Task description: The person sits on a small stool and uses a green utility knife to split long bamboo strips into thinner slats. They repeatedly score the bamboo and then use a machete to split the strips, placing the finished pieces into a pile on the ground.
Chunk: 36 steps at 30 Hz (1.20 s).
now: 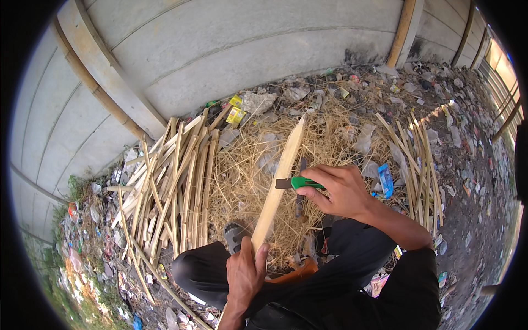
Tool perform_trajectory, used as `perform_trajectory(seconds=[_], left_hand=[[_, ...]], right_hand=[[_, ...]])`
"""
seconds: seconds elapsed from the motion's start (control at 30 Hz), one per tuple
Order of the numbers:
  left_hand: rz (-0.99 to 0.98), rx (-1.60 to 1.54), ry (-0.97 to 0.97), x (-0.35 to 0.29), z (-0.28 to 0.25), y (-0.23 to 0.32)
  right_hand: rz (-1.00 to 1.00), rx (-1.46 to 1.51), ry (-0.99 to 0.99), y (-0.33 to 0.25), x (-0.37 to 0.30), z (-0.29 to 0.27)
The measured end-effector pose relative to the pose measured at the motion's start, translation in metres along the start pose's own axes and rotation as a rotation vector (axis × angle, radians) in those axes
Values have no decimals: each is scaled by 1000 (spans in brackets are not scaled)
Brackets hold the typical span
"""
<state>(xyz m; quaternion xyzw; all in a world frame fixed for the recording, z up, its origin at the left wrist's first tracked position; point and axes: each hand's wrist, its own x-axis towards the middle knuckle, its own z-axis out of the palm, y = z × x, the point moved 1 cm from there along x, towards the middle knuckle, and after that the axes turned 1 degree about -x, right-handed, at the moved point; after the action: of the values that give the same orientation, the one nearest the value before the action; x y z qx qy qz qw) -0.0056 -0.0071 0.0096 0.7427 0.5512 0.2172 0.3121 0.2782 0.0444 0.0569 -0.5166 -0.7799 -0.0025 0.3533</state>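
Observation:
My left hand (245, 273) is closed round the lower end of a pale bamboo strip (270, 213), which slants up and away from me to a narrow tip. My right hand (347, 192) grips a knife with a green handle (301, 182). The knife's flat dark blade (282, 183) lies across the strip near its middle and touches it. Behind the knife, a dark narrow tool (300, 208) rests on a bed of straw-coloured shavings (245, 176); its kind is hard to make out.
A large pile of split bamboo strips (184, 181) lies left, a smaller bundle (422, 170) right. Litter covers the ground, including a blue packet (385, 180). A grey panel wall (264, 52) with bamboo posts (403, 33) stands beyond. My bent legs (201, 272) are close below.

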Motion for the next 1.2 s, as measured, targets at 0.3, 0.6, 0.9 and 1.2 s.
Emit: perform_trajectory(seconds=[0.3, 0.6, 0.9, 1.2], left_hand=[[1, 24, -12, -1, -7, -9], [7, 4, 35, -35, -11, -26], [12, -2, 114, -18, -14, -10], [-26, 20, 169, -13, -18, 15]], right_hand=[[-38, -42, 42, -2, 7, -3], [383, -22, 255, 62, 14, -48], [-40, -2, 4, 1, 0, 2], [-98, 22, 20, -15, -4, 7]])
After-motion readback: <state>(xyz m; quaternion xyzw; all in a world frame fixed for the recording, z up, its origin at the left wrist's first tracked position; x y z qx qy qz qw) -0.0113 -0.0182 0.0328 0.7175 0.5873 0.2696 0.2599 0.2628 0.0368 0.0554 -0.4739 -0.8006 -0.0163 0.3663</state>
